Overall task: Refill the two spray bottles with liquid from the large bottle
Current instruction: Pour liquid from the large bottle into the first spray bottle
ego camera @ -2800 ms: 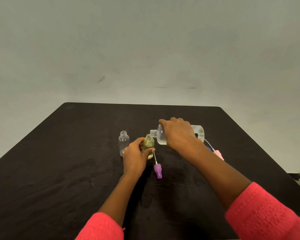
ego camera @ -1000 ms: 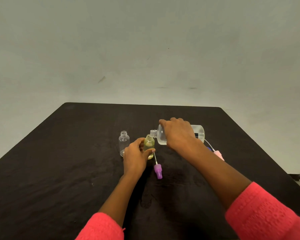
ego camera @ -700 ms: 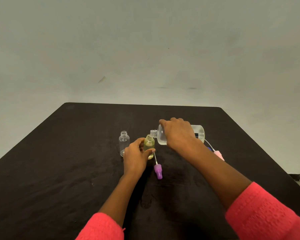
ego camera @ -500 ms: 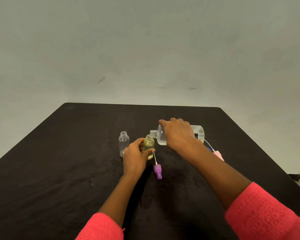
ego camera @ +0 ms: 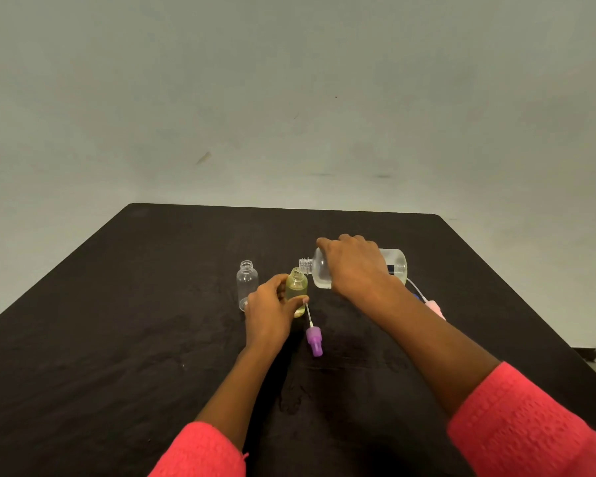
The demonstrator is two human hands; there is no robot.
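Observation:
My left hand grips a small yellowish spray bottle that stands upright and uncapped on the black table. My right hand holds the large clear bottle tipped on its side, with its open neck right above the small bottle's mouth. A second small spray bottle, clear and uncapped, stands just left of my left hand. A purple spray cap with its dip tube lies right of my left hand. A pink spray cap with its tube lies behind my right forearm.
The table's far edge lies a short way beyond the bottles, with a plain grey wall behind it. The right table edge runs close to the pink cap. A faint wet patch shows on the table between my forearms.

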